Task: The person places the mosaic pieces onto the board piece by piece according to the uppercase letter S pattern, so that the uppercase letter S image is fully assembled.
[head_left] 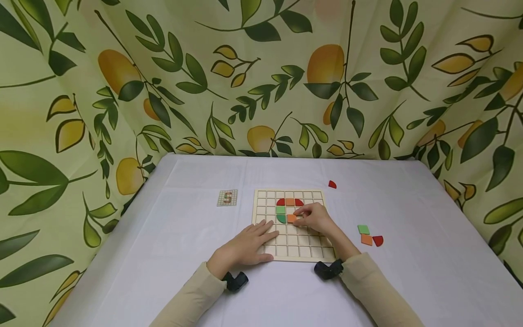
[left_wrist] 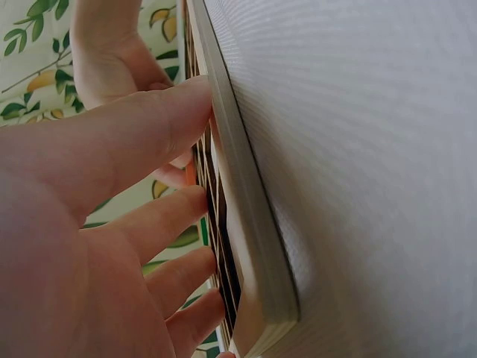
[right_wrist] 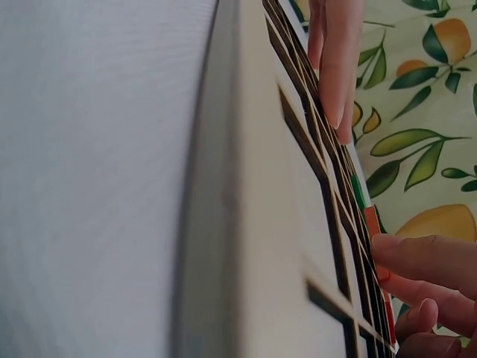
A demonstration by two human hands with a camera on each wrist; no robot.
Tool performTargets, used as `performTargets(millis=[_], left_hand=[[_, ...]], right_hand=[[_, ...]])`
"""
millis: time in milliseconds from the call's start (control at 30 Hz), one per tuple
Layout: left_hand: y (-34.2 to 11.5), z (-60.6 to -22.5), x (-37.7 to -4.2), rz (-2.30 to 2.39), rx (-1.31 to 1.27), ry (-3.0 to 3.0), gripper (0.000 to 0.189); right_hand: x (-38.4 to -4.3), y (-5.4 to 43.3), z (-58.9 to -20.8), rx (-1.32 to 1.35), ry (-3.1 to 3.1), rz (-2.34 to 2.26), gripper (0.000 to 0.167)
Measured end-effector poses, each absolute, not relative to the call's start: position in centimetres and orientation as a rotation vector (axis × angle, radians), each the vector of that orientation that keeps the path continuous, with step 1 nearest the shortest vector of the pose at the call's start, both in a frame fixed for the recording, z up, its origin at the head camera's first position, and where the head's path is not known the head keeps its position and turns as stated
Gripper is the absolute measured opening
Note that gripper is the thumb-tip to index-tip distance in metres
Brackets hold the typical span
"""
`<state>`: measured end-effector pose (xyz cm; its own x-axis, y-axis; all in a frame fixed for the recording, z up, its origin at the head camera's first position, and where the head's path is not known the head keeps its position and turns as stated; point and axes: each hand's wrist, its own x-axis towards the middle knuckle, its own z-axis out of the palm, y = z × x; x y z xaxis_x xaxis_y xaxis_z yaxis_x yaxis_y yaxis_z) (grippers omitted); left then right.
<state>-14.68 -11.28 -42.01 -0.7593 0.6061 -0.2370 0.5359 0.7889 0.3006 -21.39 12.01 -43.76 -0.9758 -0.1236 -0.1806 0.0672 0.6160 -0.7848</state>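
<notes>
A wooden grid board [head_left: 300,252] lies on the table, its squares outlined by raised lines. Set in it are red quarter-round tiles [head_left: 281,202], an orange square tile [head_left: 289,201], a light green square tile [head_left: 280,210] and a dark green quarter-round tile [head_left: 281,218]. My right hand [head_left: 313,217] pinches another orange square tile [head_left: 291,218] beside the dark green one; in the right wrist view, this orange tile [right_wrist: 372,224] sits proud of the grid. With fingers spread, my left hand [head_left: 249,243] rests on the board's front left part, thumb at the near edge.
A small pattern card [head_left: 227,198] with a tile figure lies left of the board. To the right are a light green square [head_left: 363,229], an orange square [head_left: 366,239] and a red quarter-round [head_left: 377,240]. Another red quarter-round [head_left: 333,184] lies behind the board's right corner.
</notes>
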Motion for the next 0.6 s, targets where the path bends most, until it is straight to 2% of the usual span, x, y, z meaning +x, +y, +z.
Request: performTargets(millis=[600], left_hand=[[-11.34,-41.99,-14.76,0.309,0.88,2.657,0.065]], right_hand=[[-21.3,11.57,-43.51,0.002,2.659,-1.24,0.028]])
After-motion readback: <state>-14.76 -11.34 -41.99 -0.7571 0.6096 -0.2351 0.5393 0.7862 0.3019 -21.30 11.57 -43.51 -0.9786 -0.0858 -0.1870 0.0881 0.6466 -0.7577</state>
